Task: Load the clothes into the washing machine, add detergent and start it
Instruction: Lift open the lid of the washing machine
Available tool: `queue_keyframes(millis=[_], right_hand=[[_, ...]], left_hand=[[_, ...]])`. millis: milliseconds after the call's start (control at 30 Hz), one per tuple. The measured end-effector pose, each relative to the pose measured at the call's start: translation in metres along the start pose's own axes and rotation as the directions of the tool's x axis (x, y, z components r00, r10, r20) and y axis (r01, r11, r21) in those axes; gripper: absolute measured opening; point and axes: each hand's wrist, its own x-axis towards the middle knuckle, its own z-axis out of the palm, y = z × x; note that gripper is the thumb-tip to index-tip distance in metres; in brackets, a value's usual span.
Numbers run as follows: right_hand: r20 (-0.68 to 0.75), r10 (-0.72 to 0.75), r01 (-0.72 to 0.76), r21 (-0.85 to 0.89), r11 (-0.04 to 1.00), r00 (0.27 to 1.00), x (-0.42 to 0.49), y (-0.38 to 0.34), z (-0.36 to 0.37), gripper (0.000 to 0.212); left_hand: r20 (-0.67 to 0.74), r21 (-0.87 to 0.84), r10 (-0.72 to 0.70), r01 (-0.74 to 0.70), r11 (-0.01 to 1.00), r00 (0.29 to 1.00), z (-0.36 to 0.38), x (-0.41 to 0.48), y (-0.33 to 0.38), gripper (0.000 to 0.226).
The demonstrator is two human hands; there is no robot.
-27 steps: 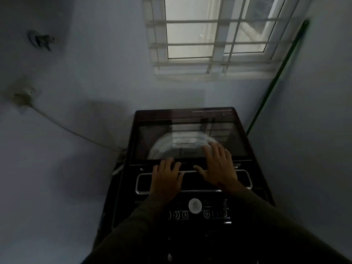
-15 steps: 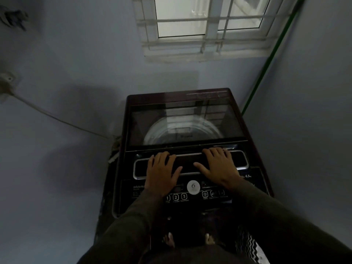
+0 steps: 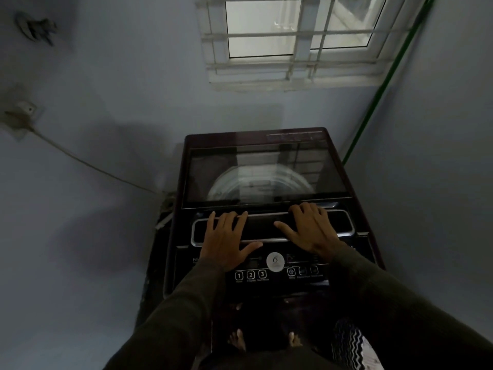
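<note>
Washer (image 3: 266, 166) is set in the corner w/ lid closed, below the window (image 3: 296, 36). Left hand (image 3: 226, 240) is laid flat, fingers straight, on the lid handle (image 3: 269, 227). Right hand (image 3: 310, 229) is laid likewise on it, nothing gripped. Zigzag cloth (image 3: 349, 343) is seen at btm right.

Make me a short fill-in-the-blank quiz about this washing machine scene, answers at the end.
1. The dark top-loading washing machine's glass lid is ____.
2. Both hands, left hand and right hand, rest flat on the chrome-rimmed ____.
3. The numbered buttons read 1, 2 and ____.
4. The thin pole leaning in the corner is ____.

Answers: closed; handle; 3; green
</note>
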Motion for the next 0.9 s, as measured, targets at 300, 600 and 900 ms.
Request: queue_keyframes(millis=[300,600,900], right_hand=[[-0.199,0.075,-0.058,0.088,0.994,0.977,0.017,-0.009,-0.037,0.062],[-0.262,0.04,-0.006,0.127,0.992,0.964,0.033,-0.013,-0.081,0.061],[-0.622,-0.109,0.099,-0.052,0.994,0.776,0.02,-0.023,-0.085,0.044]], left_hand=[[-0.468,0.085,0.045,-0.006,0.996,0.883,-0.023,0.012,0.012,0.057],[-0.576,0.209,0.168,-0.054,0.976,0.8,-0.051,0.055,-0.01,0.063],[-0.651,0.276,0.218,-0.041,0.96,0.727,-0.085,0.087,-0.02,0.065]])
